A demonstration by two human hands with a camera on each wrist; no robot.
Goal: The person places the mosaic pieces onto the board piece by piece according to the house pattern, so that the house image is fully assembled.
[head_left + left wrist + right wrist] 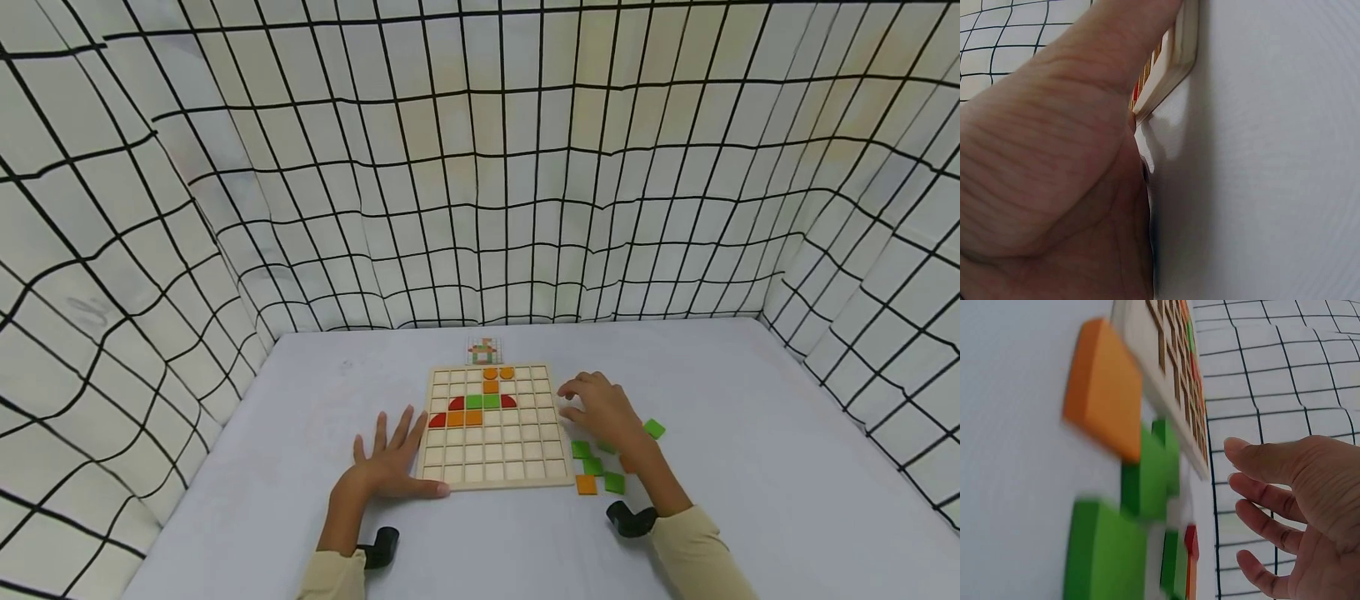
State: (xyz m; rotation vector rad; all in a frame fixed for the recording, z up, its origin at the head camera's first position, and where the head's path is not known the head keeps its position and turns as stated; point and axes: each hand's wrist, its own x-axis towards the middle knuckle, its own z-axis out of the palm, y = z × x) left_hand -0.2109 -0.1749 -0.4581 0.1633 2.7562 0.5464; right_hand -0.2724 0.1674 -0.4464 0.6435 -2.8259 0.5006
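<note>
A wooden grid board [517,458] lies on the table, with coloured tiles in its upper cells. Two orange round tiles [507,373] sit above an orange square [491,387]. Below come two green squares [482,402] between red curved pieces [508,402], then another red piece [437,420] beside two orange squares [464,417]. My left hand [386,471], fingers spread, rests at the board's left side with the thumb along its near edge. Fingers loosely bent and holding nothing, my right hand [600,408] hovers by the board's right edge, also seen raised in the right wrist view.
Loose green tiles [614,482] and an orange tile [586,484] lie right of the board, below the right hand. A red piece [1192,540] shows among them in the right wrist view. Behind the board is a pattern card [484,351]. Black netting [510,200] surrounds the table.
</note>
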